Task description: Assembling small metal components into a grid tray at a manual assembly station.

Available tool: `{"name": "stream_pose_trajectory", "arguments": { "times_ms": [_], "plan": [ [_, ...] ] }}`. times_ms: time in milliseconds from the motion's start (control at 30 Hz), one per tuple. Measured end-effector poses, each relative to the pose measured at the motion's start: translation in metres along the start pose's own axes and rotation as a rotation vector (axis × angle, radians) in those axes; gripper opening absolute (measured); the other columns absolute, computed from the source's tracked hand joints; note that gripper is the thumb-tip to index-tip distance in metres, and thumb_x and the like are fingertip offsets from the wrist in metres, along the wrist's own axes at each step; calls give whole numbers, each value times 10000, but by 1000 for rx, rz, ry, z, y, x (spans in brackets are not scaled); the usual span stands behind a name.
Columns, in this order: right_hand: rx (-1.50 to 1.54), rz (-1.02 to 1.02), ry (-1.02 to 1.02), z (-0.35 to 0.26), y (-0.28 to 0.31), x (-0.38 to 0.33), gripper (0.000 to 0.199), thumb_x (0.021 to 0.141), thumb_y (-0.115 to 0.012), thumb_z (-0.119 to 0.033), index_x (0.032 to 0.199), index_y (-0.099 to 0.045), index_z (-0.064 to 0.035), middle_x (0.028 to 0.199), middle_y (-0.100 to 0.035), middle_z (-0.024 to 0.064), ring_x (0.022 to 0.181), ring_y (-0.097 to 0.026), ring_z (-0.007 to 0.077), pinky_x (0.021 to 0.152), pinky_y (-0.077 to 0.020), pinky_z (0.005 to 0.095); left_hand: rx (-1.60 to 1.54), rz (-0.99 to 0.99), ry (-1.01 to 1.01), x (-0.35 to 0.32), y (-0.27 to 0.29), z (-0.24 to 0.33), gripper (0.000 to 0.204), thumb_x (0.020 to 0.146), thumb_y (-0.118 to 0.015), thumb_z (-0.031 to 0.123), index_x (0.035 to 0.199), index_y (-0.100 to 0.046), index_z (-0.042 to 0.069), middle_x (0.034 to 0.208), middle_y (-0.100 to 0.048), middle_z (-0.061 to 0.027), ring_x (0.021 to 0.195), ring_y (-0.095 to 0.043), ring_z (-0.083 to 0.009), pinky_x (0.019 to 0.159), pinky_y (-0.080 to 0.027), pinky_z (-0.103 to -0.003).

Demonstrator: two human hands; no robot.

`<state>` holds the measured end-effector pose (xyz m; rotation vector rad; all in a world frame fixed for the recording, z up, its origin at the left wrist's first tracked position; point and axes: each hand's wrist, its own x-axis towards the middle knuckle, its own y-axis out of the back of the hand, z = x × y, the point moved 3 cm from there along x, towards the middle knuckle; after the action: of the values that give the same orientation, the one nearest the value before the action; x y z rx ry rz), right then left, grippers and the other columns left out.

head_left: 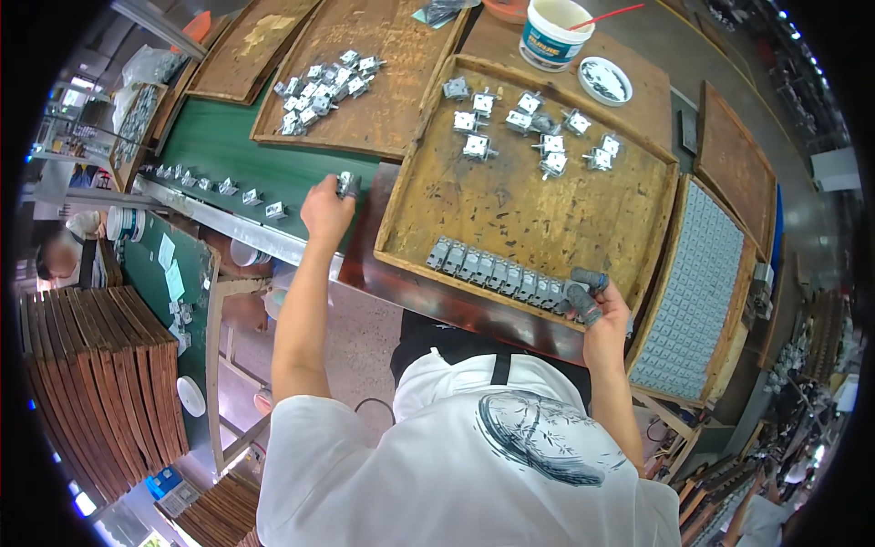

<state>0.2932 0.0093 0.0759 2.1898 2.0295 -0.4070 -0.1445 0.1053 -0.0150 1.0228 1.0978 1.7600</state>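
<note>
My left hand (325, 210) reaches out over the green conveyor belt (228, 146) and grips a small grey metal part (347, 184). My right hand (597, 305), with grey covers on the fingertips, rests at the right end of a row of grey parts (497, 271) lined up along the near edge of a wooden tray (510, 210). Its fingers pinch the last part of that row. More loose metal parts (533, 132) lie scattered at the far side of the same tray.
A second wooden tray (365, 100) with a pile of parts sits further back. Several parts stand in a line on the belt's edge (219, 187). A white tub (552, 33) and small dish (605, 79) stand behind. Stacked trays (100, 383) at left; another person (55, 260) sits there.
</note>
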Motion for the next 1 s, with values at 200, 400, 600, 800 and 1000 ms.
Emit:
{"name": "stream_pose_trajectory", "arguments": {
  "times_ms": [200, 400, 600, 800, 1000],
  "plan": [
    [14, 2, -25, 1, 6, 5, 234, 882, -658, -66, 1107, -623, -13, 904, -663, 36, 716, -608, 112, 603, -454, 232, -72, 9, 34, 101, 3, 39, 377, 741, -669, 292, 1058, -610, 96, 1033, -630, -159, 1020, -570, -348, 842, -479, -468],
    [62, 57, -2, -5, 22, 5, 235, 877, -665, -65, 1103, -626, -14, 885, -670, 45, 703, -609, 114, 597, -449, 235, 88, 172, -245, 81, 13, 145, 411, 752, -702, 353, 1065, -595, 109, 1092, -576, -139, 1079, -498, -367, 875, -435, -510],
    [83, 69, -70, 1, 27, 8, 233, 876, -667, -66, 1100, -630, -13, 873, -666, 45, 697, -613, 122, 588, -448, 237, -153, -336, 77, 26, -20, 203, 374, 788, -654, 333, 1023, -603, 46, 1095, -615, -174, 980, -622, -392, 831, -507, -472],
    [102, 45, -42, -2, 23, 11, 228, 876, -667, -64, 1096, -638, -15, 860, -659, 39, 687, -610, 119, 579, -448, 231, -338, -66, 338, 14, -43, 234, 379, 732, -693, 145, 1063, -551, 25, 1082, -548, -190, 1021, -566, -384, 854, -490, -464],
    [46, 51, -1, -3, 33, 7, 206, 871, -672, -64, 1070, -652, -16, 839, -664, 26, 654, -601, 105, 574, -452, 232, -744, -92, 114, 9, -41, 233, 312, 722, -634, 48, 1001, -497, 15, 933, -602, -175, 868, -581, -382, 816, -470, -411]
  ]
}}
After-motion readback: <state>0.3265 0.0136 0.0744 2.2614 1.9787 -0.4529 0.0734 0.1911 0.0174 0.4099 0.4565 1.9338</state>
